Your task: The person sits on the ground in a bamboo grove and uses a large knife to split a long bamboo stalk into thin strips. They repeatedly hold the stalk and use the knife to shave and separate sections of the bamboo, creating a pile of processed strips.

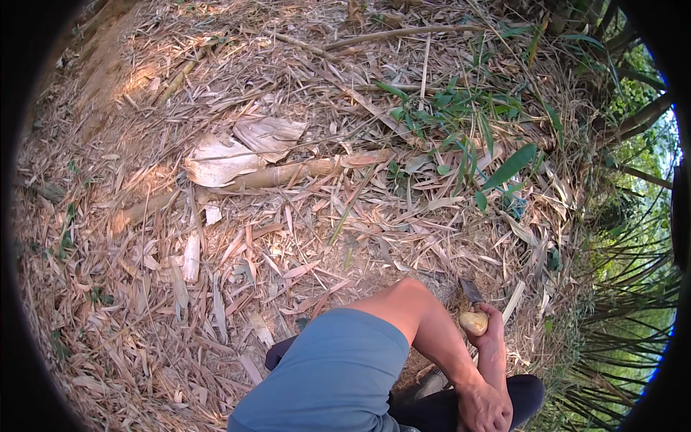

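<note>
Yellowish peeled shoot piece (473,322) gripped in right hand (492,333), fingers curled tight round it, held low over dry bamboo leaves (216,273). Knife blade (471,290) seen just above it. Left hand (481,407) closed at wrist, grip unclear.

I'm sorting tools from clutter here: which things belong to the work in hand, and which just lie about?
In hand: right hand gripping a pale rounded piece; knife blade just above it.
Lying about: bamboo pole, dry sheaths, leaf litter, green leaves.
</note>
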`<action>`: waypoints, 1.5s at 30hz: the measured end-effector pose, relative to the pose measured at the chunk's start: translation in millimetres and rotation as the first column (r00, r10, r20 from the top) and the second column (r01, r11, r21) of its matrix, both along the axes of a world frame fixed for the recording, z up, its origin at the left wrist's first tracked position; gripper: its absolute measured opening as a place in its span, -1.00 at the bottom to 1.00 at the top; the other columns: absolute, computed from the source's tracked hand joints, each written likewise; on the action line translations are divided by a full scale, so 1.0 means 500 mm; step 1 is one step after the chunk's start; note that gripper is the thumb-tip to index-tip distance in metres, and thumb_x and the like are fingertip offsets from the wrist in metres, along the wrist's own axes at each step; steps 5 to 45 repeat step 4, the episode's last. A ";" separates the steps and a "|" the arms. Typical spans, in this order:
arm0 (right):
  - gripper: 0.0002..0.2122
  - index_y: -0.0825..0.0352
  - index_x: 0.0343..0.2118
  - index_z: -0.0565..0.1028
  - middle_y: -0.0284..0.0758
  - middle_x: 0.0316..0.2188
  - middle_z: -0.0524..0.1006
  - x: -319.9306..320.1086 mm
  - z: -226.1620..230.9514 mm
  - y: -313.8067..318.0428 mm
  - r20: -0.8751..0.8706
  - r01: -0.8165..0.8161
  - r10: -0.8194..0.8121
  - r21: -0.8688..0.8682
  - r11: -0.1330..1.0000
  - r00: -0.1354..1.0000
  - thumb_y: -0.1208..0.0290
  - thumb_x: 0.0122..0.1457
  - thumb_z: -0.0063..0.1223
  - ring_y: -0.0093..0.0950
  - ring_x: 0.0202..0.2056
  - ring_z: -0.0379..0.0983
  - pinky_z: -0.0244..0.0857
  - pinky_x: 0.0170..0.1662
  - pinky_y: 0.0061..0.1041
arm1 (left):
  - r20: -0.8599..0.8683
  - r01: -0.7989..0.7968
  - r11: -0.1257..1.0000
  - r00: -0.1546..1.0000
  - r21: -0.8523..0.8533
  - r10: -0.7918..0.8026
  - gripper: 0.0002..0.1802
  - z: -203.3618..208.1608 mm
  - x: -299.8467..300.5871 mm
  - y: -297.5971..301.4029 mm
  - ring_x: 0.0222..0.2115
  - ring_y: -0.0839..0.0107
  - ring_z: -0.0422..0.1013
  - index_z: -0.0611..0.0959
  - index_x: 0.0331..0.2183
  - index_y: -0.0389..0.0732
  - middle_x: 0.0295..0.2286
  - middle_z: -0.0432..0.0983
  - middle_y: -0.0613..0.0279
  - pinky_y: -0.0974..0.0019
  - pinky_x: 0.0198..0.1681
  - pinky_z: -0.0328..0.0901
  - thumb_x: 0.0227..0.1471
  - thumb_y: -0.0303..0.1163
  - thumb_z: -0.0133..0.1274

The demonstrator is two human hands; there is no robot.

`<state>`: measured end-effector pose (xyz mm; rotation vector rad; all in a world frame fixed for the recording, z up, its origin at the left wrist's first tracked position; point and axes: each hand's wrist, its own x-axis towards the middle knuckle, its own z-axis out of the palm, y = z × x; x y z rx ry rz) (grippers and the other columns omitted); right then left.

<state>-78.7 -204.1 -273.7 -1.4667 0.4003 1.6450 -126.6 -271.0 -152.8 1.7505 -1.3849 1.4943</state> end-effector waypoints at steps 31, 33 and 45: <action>-0.84 0.35 -0.21 0.38 -0.26 -0.46 0.46 -0.002 0.024 -0.002 0.004 -0.004 0.004 0.020 1.000 1.000 0.41 0.20 -0.09 -0.36 -0.43 0.45 0.46 -0.26 -0.23 | 0.044 0.042 0.997 0.998 0.069 -0.045 -0.64 -0.018 0.023 -0.010 -0.18 0.24 0.45 0.53 -0.21 -0.25 -0.23 0.48 0.12 0.13 -0.06 0.35 0.27 -0.12 -0.11; -0.84 0.35 -0.21 0.38 -0.26 -0.46 0.46 -0.002 0.024 -0.002 0.004 -0.004 0.004 0.020 1.000 1.000 0.41 0.20 -0.09 -0.36 -0.43 0.45 0.46 -0.26 -0.23 | 0.044 0.042 0.997 0.998 0.069 -0.045 -0.64 -0.018 0.023 -0.010 -0.18 0.24 0.45 0.53 -0.21 -0.25 -0.23 0.48 0.12 0.13 -0.06 0.35 0.27 -0.12 -0.11; -0.84 0.35 -0.21 0.38 -0.26 -0.46 0.46 -0.002 0.024 -0.002 0.004 -0.004 0.004 0.020 1.000 1.000 0.41 0.20 -0.09 -0.36 -0.43 0.45 0.46 -0.26 -0.23 | 0.044 0.042 0.997 0.998 0.069 -0.045 -0.64 -0.018 0.023 -0.010 -0.18 0.24 0.45 0.53 -0.21 -0.25 -0.23 0.48 0.12 0.13 -0.06 0.35 0.27 -0.12 -0.11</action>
